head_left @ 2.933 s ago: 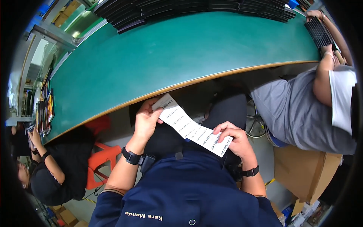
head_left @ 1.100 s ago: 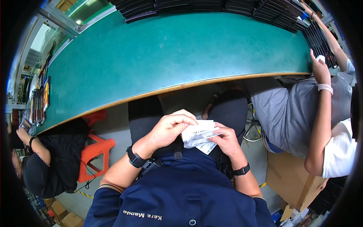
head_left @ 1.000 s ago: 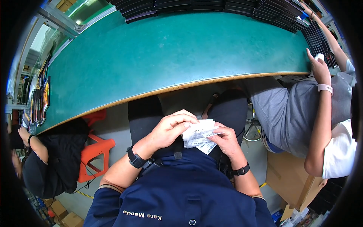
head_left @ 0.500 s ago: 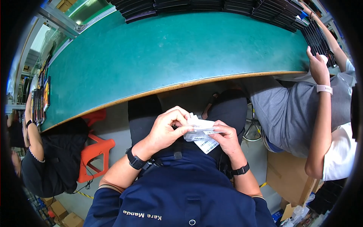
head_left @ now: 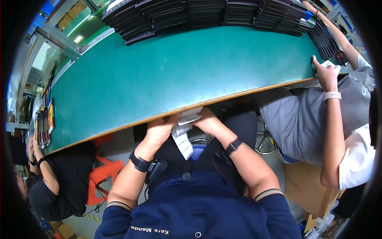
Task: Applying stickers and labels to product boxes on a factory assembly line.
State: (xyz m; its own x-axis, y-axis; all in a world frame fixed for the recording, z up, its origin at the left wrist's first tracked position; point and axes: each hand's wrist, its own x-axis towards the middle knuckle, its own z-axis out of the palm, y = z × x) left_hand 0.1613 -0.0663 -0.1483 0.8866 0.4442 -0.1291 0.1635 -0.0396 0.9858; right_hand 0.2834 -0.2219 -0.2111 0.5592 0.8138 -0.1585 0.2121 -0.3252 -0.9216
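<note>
A strip of white barcode labels (head_left: pixel 183 145) is bunched between my hands at the near edge of the green table, one end dangling over my lap. My left hand (head_left: pixel 160 130) is closed on the bunch from the left, its fingertips partly hidden at the table edge. From the other side my right hand (head_left: pixel 208 121) grips the upper part of the labels, its fingers also partly out of sight.
Stacks of thin black boxes (head_left: pixel 205 14) line the far side of the green table (head_left: pixel 179 75). At right, a co-worker's hand (head_left: pixel 327 76) holds something white beside more boxes. Another person (head_left: pixel 59 183) sits at left by an orange stool (head_left: pixel 104 175). A cardboard box (head_left: pixel 304 185) stands lower right.
Both my hands have moved forward to the table edge with the labels, and one end of the strip now hangs down. The right-hand co-worker's hand has shifted slightly.
</note>
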